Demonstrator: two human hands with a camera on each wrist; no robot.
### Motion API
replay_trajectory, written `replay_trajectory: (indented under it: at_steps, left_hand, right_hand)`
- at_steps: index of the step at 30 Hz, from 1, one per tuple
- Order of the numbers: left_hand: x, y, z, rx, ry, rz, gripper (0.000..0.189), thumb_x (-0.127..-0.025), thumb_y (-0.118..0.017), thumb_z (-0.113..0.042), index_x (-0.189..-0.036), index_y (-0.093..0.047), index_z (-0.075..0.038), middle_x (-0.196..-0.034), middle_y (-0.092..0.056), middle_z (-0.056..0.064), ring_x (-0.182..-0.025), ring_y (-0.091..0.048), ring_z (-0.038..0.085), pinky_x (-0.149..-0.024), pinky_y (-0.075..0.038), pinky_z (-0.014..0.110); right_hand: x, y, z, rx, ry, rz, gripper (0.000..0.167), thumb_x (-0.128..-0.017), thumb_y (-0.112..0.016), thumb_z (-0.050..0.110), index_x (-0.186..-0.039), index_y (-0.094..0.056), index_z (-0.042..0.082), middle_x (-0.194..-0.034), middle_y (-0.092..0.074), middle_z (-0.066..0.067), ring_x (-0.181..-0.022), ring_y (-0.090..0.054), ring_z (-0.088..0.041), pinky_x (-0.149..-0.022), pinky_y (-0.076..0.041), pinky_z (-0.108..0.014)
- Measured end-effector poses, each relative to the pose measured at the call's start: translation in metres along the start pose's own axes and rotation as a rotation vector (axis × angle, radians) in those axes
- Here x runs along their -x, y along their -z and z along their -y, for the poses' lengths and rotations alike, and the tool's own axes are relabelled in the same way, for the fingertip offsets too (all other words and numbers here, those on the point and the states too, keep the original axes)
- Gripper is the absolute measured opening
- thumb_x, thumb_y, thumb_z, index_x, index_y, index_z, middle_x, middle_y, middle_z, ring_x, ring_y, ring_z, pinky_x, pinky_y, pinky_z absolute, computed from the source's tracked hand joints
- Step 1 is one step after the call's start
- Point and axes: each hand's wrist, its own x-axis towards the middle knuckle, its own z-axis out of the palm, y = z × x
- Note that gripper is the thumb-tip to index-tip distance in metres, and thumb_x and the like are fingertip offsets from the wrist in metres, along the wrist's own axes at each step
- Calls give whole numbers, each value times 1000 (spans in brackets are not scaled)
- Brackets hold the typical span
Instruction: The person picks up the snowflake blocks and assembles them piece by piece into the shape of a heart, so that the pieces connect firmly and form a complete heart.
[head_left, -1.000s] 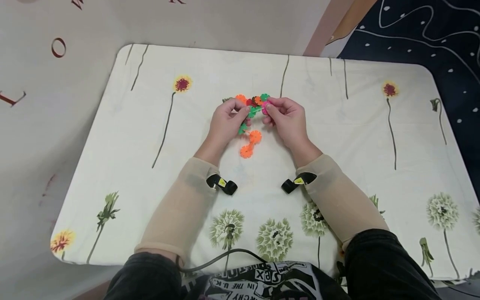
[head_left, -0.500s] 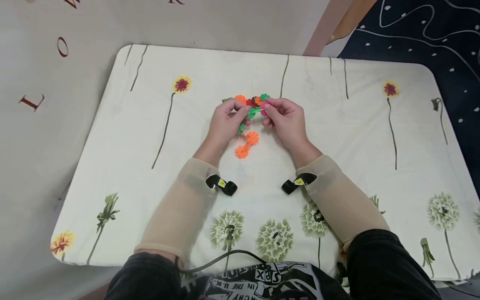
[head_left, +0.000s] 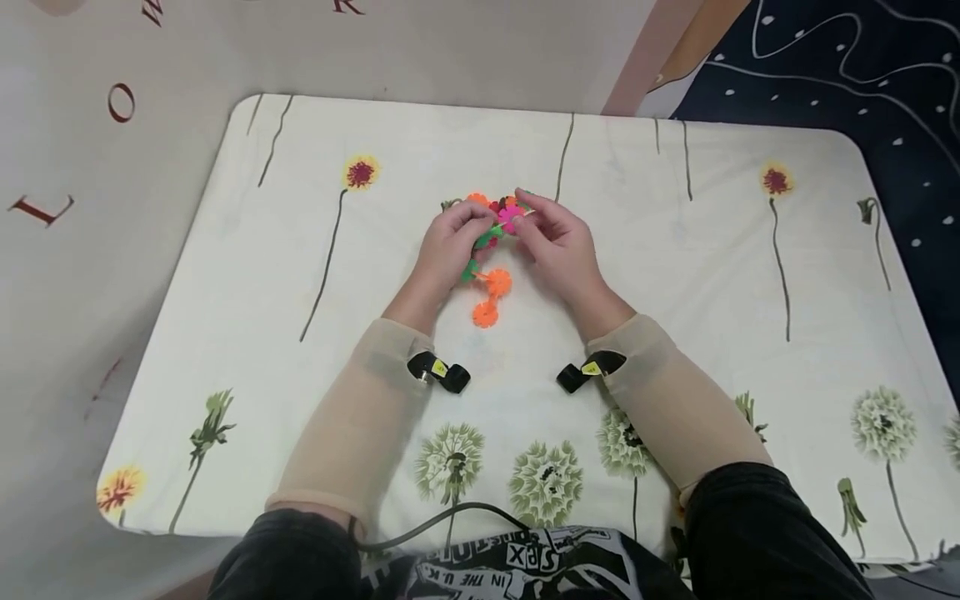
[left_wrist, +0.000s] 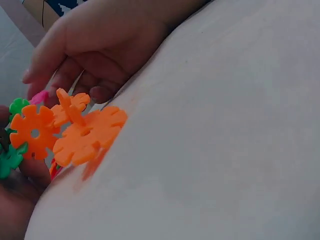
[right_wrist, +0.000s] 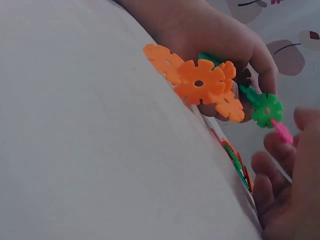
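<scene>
My left hand [head_left: 450,246] grips a string of interlocking flower-shaped plastic discs, its thumb and fingers on the green part. Two orange discs [head_left: 497,282] hang from the lower end toward me, and more orange discs [left_wrist: 90,137] show linked in the left wrist view. On the far end a pink disc [head_left: 512,218] is slotted into a green disc [right_wrist: 261,117]. Around that pink disc my right hand [head_left: 558,242] stands with relaxed fingers, thumb and forefinger apart; light contact cannot be ruled out. A dark disc [right_wrist: 244,77] is partly hidden by my left fingers.
Loose discs in orange, red and green [right_wrist: 237,162] lie on the table just beyond my hands, partly hidden by them. The floral tablecloth [head_left: 675,250] covers the table, with a pale wall behind it. A cable [head_left: 450,523] runs near my body.
The pink disc, earlier pinched in my right fingers, now shows its face next to the green disc. My right fingers have loosened and shifted left. The orange end has swung slightly toward me.
</scene>
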Motion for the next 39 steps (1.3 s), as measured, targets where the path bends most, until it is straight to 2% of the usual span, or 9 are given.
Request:
replay_trajectory:
  at_steps: [4, 8, 12, 15, 18, 22, 25, 30, 39]
  left_hand:
    - [-1, 2, 1, 105, 8, -63, 16, -109, -57, -14, -107, -71, -8, -102, -62, 8, -62, -51, 17, -59, -48, 23]
    - [-1, 3, 0, 173, 2, -95, 19, -106, -50, -8, -106, -69, -8, -109, -63, 8, -61, -51, 17, -60, -49, 22]
    - [0, 3, -1, 164, 1, -110, 19, -107, -51, -10, -110, -70, -9, -108, -64, 8, -59, -48, 16, -58, -47, 21]
    - [1, 3, -1, 146, 1, -112, 18, -108, -54, -13, -115, -71, -9, -106, -65, 7, -58, -47, 16, -57, -46, 20]
    - [1, 3, -1, 139, 6, -110, 19, -109, -57, -17, -118, -73, -10, -104, -66, 7, -58, -47, 16, -56, -45, 20]
    - [-1, 3, 0, 130, 16, -109, 21, -110, -61, -24, -117, -74, -10, -97, -65, 6, -55, -46, 14, -54, -42, 19]
    - [-2, 2, 2, 101, 12, -102, 22, -109, -64, -27, -114, -76, -9, -93, -62, 1, -55, -45, 13, -53, -40, 19]
    - [-3, 1, 3, 67, -6, -95, 18, -107, -68, -23, -110, -78, -9, -94, -63, 1, -56, -44, 13, -56, -41, 21]
    - [-2, -1, 5, 8, -46, -95, 16, -106, -69, -22, -111, -78, -9, -100, -65, 7, -58, -45, 15, -60, -43, 25]
  right_hand:
    - [-4, 2, -5, 344, 11, -34, 31, -105, -67, 19, -133, -74, 7, -121, -72, -7, -114, -59, -20, -96, -49, -31]
    - [-7, 5, -4, 611, -30, 124, 44, -102, -67, 28, -144, -67, 13, -159, -50, -8, -151, -31, -28, -122, -30, -47]
    - [-8, 5, -3, 782, -77, 269, 62, -103, -63, 40, -159, -52, 18, -175, -27, -10, -162, -7, -34, -129, -13, -56]
    - [-9, 4, -3, 847, -88, 316, 66, -104, -59, 45, -164, -45, 20, -176, -23, -9, -163, -6, -35, -130, -9, -55]
    - [-9, 4, -5, 806, -61, 275, 57, -105, -62, 37, -157, -54, 16, -168, -39, -11, -158, -21, -36, -128, -17, -51]
    - [-8, 4, -8, 677, 20, 170, 34, -102, -71, 15, -136, -72, 8, -132, -67, -12, -131, -50, -33, -112, -38, -46]
    - [-8, 4, -7, 624, 65, 116, 27, -100, -75, 8, -126, -77, 6, -113, -73, -11, -111, -56, -30, -98, -45, -43]
    - [-5, 3, -6, 551, 77, 23, 23, -101, -74, 9, -123, -78, 5, -108, -76, -10, -98, -59, -25, -86, -49, -35]
    - [-4, 0, -9, 163, 90, -202, 23, -101, -74, 4, -123, -77, 0, -109, -78, -10, -88, -64, -12, -81, -54, -22]
